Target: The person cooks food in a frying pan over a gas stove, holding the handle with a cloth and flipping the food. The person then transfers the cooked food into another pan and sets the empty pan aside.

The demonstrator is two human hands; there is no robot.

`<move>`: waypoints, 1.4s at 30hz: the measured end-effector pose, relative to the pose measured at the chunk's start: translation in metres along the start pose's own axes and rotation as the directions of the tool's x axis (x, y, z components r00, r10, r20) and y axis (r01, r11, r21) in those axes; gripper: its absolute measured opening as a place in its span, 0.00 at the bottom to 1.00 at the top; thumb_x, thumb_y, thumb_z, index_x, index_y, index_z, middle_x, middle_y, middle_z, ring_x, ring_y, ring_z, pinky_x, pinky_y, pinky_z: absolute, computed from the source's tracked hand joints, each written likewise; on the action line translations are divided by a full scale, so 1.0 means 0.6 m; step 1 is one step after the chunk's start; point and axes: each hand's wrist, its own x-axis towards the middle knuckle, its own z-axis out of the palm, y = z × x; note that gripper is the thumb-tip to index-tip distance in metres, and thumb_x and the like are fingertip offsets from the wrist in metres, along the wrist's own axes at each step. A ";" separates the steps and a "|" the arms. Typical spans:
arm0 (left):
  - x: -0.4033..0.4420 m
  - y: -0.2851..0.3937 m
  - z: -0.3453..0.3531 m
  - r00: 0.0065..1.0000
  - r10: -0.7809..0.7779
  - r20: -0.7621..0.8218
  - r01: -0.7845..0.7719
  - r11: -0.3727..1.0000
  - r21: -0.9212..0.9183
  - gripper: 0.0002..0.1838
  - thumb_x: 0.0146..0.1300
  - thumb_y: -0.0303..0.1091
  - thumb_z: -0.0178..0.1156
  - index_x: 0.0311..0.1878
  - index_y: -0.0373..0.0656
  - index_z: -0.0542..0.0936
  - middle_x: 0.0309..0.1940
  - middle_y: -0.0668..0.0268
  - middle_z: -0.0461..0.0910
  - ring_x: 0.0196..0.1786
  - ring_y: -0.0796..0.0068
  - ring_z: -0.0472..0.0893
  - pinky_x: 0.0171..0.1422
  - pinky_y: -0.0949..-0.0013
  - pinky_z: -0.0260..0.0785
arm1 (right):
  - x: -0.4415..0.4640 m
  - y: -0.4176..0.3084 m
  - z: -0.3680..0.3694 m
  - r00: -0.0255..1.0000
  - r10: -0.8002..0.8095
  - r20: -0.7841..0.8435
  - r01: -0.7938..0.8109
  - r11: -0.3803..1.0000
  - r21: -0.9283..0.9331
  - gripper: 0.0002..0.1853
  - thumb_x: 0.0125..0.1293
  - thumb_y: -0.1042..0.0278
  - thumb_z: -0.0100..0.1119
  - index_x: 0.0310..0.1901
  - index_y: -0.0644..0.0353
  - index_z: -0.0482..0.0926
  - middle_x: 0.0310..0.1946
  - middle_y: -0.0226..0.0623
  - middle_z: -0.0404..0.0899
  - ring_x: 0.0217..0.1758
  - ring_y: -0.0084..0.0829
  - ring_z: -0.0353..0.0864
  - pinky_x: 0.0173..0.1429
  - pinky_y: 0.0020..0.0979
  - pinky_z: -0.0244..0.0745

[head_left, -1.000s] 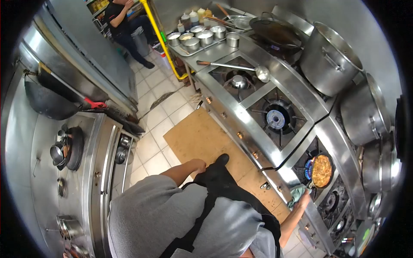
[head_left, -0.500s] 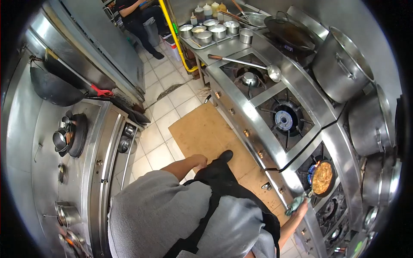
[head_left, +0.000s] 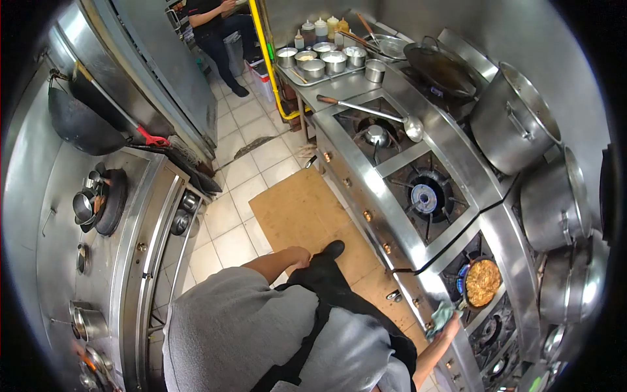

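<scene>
My right hand [head_left: 447, 328] is closed around the handle of a frying pan [head_left: 467, 302], with a green-grey cloth [head_left: 442, 318] bunched between palm and handle. The pan is over a lit burner at the right, blue flame showing at its left edge. A browned, round, omelette-like food [head_left: 482, 283] fills most of the pan. My left hand [head_left: 300, 257] hangs near my thigh with its fingers curled in, and I see nothing in it.
Another lit burner [head_left: 424, 198] lies ahead, and a ladle [head_left: 412, 128] rests across the stove. Large pots [head_left: 516, 119] line the right wall. Metal tubs [head_left: 334, 62] of ingredients stand at the back. A left counter [head_left: 139, 287] borders the aisle; a person [head_left: 222, 39] is beyond the doorway.
The view has shifted slightly. The pan looks more level and the food in it rounder. My right hand keeps its grip. The person at the back has moved their arms.
</scene>
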 end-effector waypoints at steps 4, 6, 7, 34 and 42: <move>0.000 -0.002 0.007 1.000 0.006 0.023 -0.005 1.000 -0.019 0.19 0.50 0.40 0.55 0.43 0.44 0.84 0.44 0.53 0.82 0.50 0.53 0.80 0.51 0.54 0.71 | 0.010 0.017 -0.018 0.993 -0.055 0.101 0.055 0.998 0.003 0.18 0.69 0.57 0.46 0.45 0.65 0.76 0.33 0.37 0.79 0.32 0.31 0.81 0.36 0.32 0.76; -0.020 0.002 -0.005 1.000 0.009 0.029 -0.009 1.000 0.001 0.19 0.50 0.41 0.55 0.43 0.44 0.84 0.44 0.53 0.82 0.50 0.52 0.80 0.51 0.54 0.71 | 0.019 -0.007 0.010 0.997 -0.045 0.059 0.044 0.999 0.021 0.19 0.69 0.56 0.46 0.43 0.65 0.77 0.32 0.37 0.79 0.30 0.31 0.80 0.34 0.32 0.75; -0.026 0.005 -0.009 0.999 0.010 0.034 -0.010 1.000 0.008 0.19 0.50 0.41 0.55 0.43 0.43 0.84 0.43 0.53 0.82 0.49 0.52 0.80 0.51 0.54 0.71 | 0.021 -0.011 0.015 0.998 -0.052 0.038 0.051 0.998 0.036 0.19 0.69 0.55 0.47 0.42 0.66 0.77 0.31 0.37 0.79 0.30 0.31 0.79 0.33 0.31 0.75; 0.006 -0.001 -0.002 1.000 0.025 0.010 -0.025 0.999 0.027 0.20 0.52 0.41 0.51 0.45 0.43 0.82 0.44 0.52 0.82 0.49 0.52 0.79 0.51 0.55 0.70 | -0.015 -0.026 0.018 0.995 0.026 0.099 -0.031 0.999 0.041 0.14 0.68 0.58 0.44 0.34 0.59 0.74 0.27 0.33 0.77 0.25 0.30 0.78 0.30 0.33 0.74; -0.008 -0.013 0.013 1.000 0.012 0.013 -0.012 1.000 -0.017 0.21 0.54 0.43 0.51 0.46 0.43 0.82 0.43 0.51 0.81 0.50 0.51 0.79 0.52 0.54 0.70 | -0.042 -0.029 0.008 0.989 0.028 0.143 -0.025 0.999 -0.025 0.18 0.69 0.56 0.44 0.43 0.63 0.76 0.32 0.35 0.79 0.31 0.31 0.81 0.35 0.34 0.76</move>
